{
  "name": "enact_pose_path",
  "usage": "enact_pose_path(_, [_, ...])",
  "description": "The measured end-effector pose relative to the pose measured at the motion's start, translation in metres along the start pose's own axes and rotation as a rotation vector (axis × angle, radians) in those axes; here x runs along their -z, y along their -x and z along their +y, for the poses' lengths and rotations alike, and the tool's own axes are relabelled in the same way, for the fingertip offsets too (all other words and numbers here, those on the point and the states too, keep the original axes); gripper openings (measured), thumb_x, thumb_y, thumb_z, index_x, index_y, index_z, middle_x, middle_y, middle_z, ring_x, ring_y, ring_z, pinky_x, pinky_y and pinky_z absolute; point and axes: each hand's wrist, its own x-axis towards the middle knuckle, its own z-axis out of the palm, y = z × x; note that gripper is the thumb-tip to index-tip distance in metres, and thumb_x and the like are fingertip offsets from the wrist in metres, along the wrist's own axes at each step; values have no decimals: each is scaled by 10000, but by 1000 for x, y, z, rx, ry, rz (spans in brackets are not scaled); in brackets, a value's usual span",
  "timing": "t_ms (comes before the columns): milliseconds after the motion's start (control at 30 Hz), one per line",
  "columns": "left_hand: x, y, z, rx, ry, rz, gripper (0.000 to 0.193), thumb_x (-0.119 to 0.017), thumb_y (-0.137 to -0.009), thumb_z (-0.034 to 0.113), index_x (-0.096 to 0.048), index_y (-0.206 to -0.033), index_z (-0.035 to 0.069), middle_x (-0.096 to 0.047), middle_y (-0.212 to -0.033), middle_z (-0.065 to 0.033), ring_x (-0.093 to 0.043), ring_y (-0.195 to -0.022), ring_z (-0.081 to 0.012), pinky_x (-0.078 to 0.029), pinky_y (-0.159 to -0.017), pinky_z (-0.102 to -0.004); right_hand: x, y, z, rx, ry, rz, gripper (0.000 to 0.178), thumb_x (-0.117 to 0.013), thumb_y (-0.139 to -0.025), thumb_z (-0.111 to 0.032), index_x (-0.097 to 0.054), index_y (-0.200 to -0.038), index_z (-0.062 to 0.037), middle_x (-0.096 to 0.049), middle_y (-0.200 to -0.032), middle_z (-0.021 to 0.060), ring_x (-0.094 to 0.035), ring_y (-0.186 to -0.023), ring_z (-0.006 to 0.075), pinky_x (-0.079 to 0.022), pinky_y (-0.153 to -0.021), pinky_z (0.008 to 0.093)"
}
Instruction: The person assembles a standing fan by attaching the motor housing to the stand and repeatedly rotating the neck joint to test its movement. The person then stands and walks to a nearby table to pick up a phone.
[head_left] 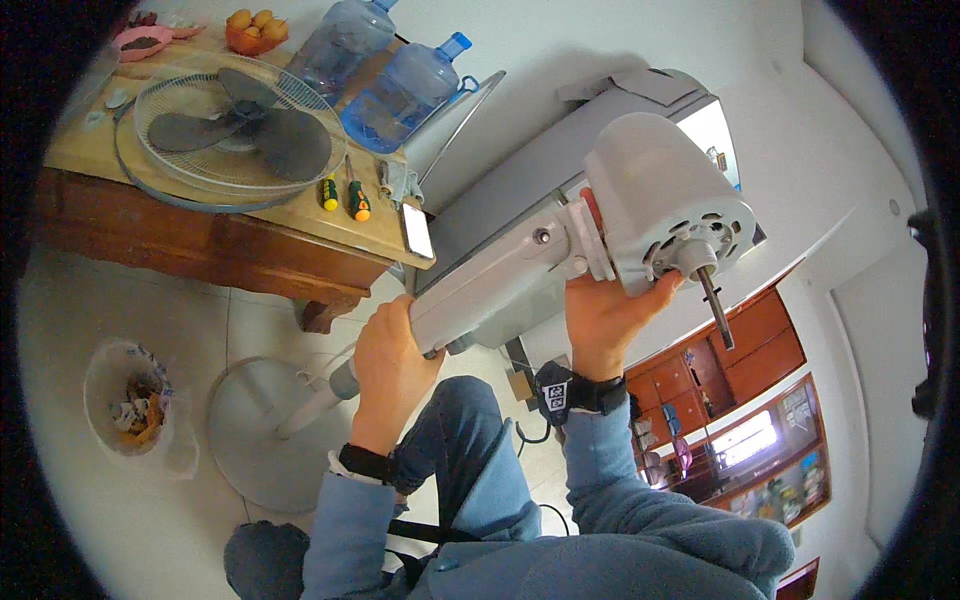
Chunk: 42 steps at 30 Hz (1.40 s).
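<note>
A pedestal fan without its blades leans across in front of me. Its grey column housing (490,280) rises to a rounded motor head (655,190), with a bare metal shaft (718,310) pointing down to the right. My left hand (392,365) is wrapped round the lower end of the housing, above the thin pole. Under the motor head, my right hand (608,318) grips it, thumb beside the vented front by the shaft; its other fingers are mostly hidden behind the head. The fan's round base (225,420) is on the floor at left.
A wooden table (190,235) at upper left carries the fan blades (285,150) in a wire guard, two screwdrivers (358,200), a phone (417,230), blue water bottles (405,95) and a fruit bowl (257,40). Below it stands a waste bin (103,385).
</note>
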Motion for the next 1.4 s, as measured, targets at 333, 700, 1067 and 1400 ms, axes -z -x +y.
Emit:
enact_pose_path(333, [0, 1, -2, 26, 14, -20, 697, -819, -544, 82, -477, -1149, 30, -577, -1048, -190, -573, -963, -379, -481, -799, -433, 10, 47, -29, 670, 1069, 32, 176, -592, -900, -45, -534, -1055, 13, -586, -710, 54, -484, -544, 64, -376, -496, 194])
enact_pose_path(700, [2, -1, -2, -35, 3, -8, 687, -843, -569, 145, -468, -1132, 30, -569, -926, -172, -578, -853, -356, -472, -725, -441, -19, 27, -25, 792, 1272, 277, 116, -697, -825, -32, -613, -897, 4, -629, -740, 35, -566, -597, 63, -452, -525, 193])
enact_pose_path(1067, [7, -1, 1, -3, -27, -56, 626, -843, -579, 164, -483, -1076, 37, -581, -917, -159, -591, -853, -355, -483, -724, -439, -8, 27, -24, 864, 1315, 184, 97, -656, -854, -26, -570, -889, 1, -614, -704, 69, -556, -503, 97, -450, -459, 212])
enact_pose_path(1400, [1, -2, -7, 3, -38, -64, 671, -839, -575, 175, -499, -1133, 23, -578, -964, -145, -590, -890, -329, -486, -744, -425, -6, 21, -17, 897, 1234, 162, 89, -589, -893, -15, -509, -924, 7, -579, -688, 83, -510, -479, 89, -421, -431, 184])
